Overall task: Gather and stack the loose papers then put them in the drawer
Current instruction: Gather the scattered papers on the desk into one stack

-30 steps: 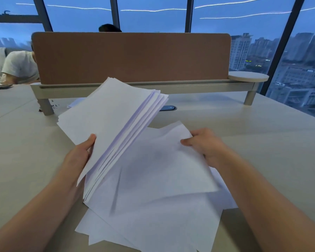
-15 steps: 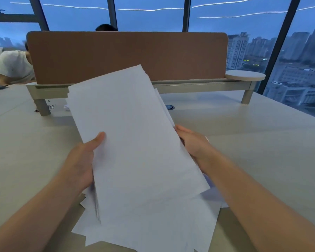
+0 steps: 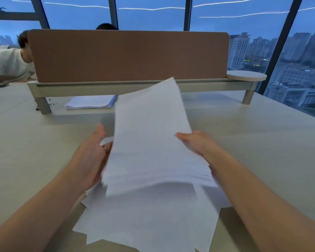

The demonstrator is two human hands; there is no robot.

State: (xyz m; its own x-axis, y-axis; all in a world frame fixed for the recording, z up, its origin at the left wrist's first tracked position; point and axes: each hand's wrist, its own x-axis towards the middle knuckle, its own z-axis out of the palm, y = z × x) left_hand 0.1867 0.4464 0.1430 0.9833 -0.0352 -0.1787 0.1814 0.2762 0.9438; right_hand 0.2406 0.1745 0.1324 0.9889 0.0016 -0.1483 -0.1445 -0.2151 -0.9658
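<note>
I hold a stack of white papers (image 3: 151,142) tilted up above the desk, its far corner pointing toward the divider. My right hand (image 3: 195,144) grips the stack's right edge, thumb on top and fingers underneath. On the other side, my left hand (image 3: 93,155) lies against the stack's left edge with the palm turned toward it and the thumb straight and free; its fingers are hidden behind the sheets. Under the stack, several loose sheets (image 3: 153,224) lie fanned on the desk (image 3: 35,160). No drawer is in view.
A brown divider panel (image 3: 127,55) on a raised shelf crosses the desk's far side. A second neat pile of paper (image 3: 91,102) lies under that shelf beside small clips (image 3: 51,104). A person in a white shirt (image 3: 9,64) sits at the far left. Windows stand behind.
The stack has swung right and toward the desk's middle. My left thumb came off the top sheet, and that hand now lies beside the left edge. My right hand took the right edge.
</note>
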